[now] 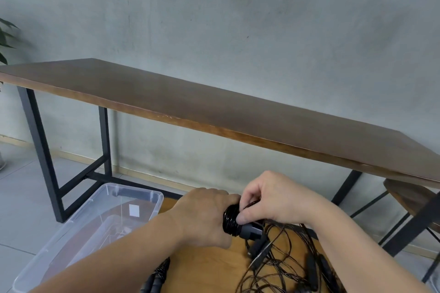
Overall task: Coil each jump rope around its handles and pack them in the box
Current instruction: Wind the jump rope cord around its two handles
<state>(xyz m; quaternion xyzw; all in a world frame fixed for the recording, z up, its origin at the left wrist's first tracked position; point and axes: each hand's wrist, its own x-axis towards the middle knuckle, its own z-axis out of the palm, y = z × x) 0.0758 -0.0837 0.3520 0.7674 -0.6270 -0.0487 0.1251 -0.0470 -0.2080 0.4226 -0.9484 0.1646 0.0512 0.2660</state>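
Two hands meet low in the middle of the view over a light wooden surface (209, 269). The left hand (204, 216) is curled round a bundle of black handles with rope wound tightly about it, the coiled jump rope (230, 219); only the wound end and a dark handle tip show beyond the knuckles. The right hand (271, 200) comes in from the other side, its thumb and fingers pinching at the coil where the winding ends, thumb tip pressed on the black turns.

One clear plastic box (152, 197) stands to the left of the hands, its near corner just beside the left forearm. It has no lid on, and one white label shows through it; what else lies inside cannot be made out through the glare.

Below and to the right of the hands lies a tangle of loose ropes (281, 266), thin dark cord in many overlapping loops on the surface, with several black handles among them; at least four handle pieces show, but the exact count of ropes cannot be told. One more black bundle (158, 273), wound with cord, lies at the lower edge just under the left forearm.

Behind stands one long dark brown table (214, 107) on black metal legs against a grey wall. One round wooden stool (412, 195) shows at the right edge, and a few green plant leaves (4, 38) at the left edge.
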